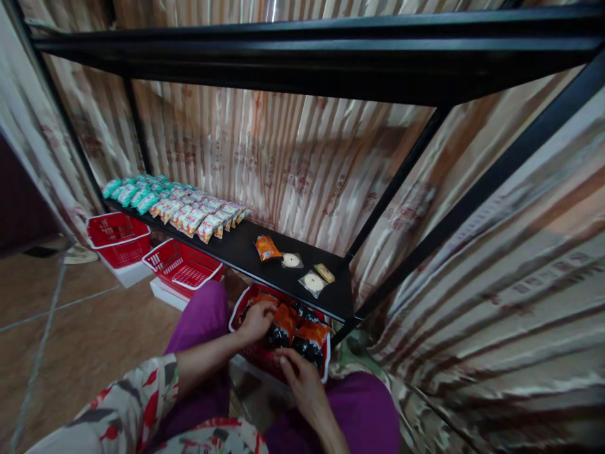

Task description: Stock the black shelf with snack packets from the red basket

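Observation:
A red basket (327, 359) with a white rim stands between my knees, partly under the low shelf. Inside lie several shiny orange-and-black snack packets (312, 331). My left hand (256, 321) reaches over the basket's left side, fingers loosely bent above the packets, with no packet lifted in them. At the near rim is my right hand (301, 381), its thumb and forefinger apart and nothing visible between them. On the black shelf (246, 252) above the basket rest an orange packet (267, 248), two clear-wrapped round pale items (313, 282) and a small yellowish packet (324, 272).
Rows of white-and-orange bags (203, 217) and teal bags (137, 191) cover the shelf's left end. Two more red baskets (184, 268) stand on white boxes at left. A black upper shelf (302, 63) hangs overhead. Striped curtains (302, 157) close off the back and right.

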### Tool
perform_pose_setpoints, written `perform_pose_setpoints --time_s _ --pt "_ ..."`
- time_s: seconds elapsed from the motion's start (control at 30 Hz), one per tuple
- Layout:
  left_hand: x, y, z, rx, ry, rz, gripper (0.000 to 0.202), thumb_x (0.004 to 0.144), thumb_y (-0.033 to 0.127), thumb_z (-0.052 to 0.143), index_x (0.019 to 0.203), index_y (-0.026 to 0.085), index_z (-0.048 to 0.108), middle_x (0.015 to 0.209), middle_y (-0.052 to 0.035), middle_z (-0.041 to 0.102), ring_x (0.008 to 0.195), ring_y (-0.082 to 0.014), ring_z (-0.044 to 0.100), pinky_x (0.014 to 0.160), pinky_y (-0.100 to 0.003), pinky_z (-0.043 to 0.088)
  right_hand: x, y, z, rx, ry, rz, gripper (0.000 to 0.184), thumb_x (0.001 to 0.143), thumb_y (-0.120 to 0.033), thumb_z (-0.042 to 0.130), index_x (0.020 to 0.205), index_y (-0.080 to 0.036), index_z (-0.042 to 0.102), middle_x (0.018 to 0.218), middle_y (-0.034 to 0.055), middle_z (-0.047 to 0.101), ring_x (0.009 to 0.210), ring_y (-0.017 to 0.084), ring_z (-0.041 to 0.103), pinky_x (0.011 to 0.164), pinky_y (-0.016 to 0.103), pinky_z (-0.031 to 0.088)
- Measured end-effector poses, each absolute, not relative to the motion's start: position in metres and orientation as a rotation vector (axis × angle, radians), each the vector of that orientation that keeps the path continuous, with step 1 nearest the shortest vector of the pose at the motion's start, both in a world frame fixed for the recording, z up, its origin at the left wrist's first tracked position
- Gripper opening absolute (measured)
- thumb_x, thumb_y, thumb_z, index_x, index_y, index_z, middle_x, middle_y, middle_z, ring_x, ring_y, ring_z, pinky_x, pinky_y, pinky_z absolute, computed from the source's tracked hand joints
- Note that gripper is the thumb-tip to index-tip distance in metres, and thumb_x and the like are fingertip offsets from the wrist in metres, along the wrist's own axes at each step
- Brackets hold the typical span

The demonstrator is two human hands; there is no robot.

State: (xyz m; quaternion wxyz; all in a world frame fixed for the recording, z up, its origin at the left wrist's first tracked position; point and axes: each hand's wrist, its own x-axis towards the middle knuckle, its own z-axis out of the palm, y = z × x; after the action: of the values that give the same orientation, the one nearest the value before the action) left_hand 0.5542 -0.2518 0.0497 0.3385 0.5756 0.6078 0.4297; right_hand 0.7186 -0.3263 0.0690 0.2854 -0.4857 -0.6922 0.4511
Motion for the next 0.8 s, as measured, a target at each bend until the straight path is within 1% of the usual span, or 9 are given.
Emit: perform_pose_setpoints --time_s 0.13,0.3,0.43,0.53,0.67,0.8 --pt "0.523 -0.217 0.045 1.398 1.664 1.196 0.030 0.072 0.004 0.044 0.088 0.017 0.066 0.098 -0.0040 0.068 0.095 -0.0148 0.062 0.091 -0.028 0.045 0.701 -0.296 0.067 -1.271 -1.757 1.270 0.045 0.082 -0.058 0.045 0.092 -0.020 0.065 0.088 0.0085 0.071 0.087 0.023 0.066 0.079 0.033 0.049" --pt "0.503 -0.170 0.043 1.264 1.712 1.259 0.030 0.076 0.009 0.046 0.100 0.016 0.062 0.102 -0.0058 0.066 0.092 -0.0145 0.062 0.087 -0.028 0.047 0.689 -0.250 0.067 -1.260 -1.746 1.275 0.044 0.081 -0.058 0.048 0.093 -0.019 0.064 0.091 0.0086 0.070 0.088 0.023 0.065 0.082 0.034 0.049" --pt "0.498 -0.133 0.048 1.183 1.737 1.271 0.034 0.078 0.011 0.047 0.110 0.013 0.057 0.112 -0.0108 0.061 0.097 -0.0157 0.061 0.088 -0.027 0.045 0.685 -0.219 0.067 -1.245 -1.651 1.342 0.047 0.078 -0.060 0.051 0.094 -0.019 0.064 0.091 0.0097 0.071 0.088 0.023 0.066 0.081 0.035 0.050" --pt "0.493 -0.105 0.053 1.113 1.778 1.264 0.041 0.077 0.013 0.051 0.118 0.008 0.052 0.121 -0.0163 0.056 0.107 -0.0197 0.057 0.092 -0.028 0.042 0.682 -0.201 0.069 -1.282 -1.625 1.293 0.048 0.075 -0.061 0.053 0.093 -0.018 0.065 0.089 0.0097 0.071 0.086 0.024 0.066 0.080 0.035 0.051" --pt "0.483 -0.069 0.053 1.027 1.828 1.245 0.050 0.078 0.018 0.053 0.125 0.003 0.045 0.131 -0.0216 0.048 0.120 -0.0250 0.047 0.098 -0.030 0.037 0.676 -0.172 0.071 -1.335 -1.624 1.187 0.043 0.077 -0.056 0.052 0.092 -0.019 0.066 0.087 0.0082 0.071 0.083 0.023 0.066 0.080 0.035 0.050" --pt "0.474 -0.040 0.046 0.974 1.823 1.216 0.052 0.080 0.024 0.053 0.127 0.006 0.044 0.133 -0.0203 0.047 0.118 -0.0243 0.050 0.095 -0.028 0.039 0.661 -0.124 0.070 -1.368 -1.686 1.067 0.034 0.078 -0.047 0.052 0.096 -0.021 0.066 0.093 0.0065 0.071 0.089 0.023 0.065 0.083 0.036 0.050"
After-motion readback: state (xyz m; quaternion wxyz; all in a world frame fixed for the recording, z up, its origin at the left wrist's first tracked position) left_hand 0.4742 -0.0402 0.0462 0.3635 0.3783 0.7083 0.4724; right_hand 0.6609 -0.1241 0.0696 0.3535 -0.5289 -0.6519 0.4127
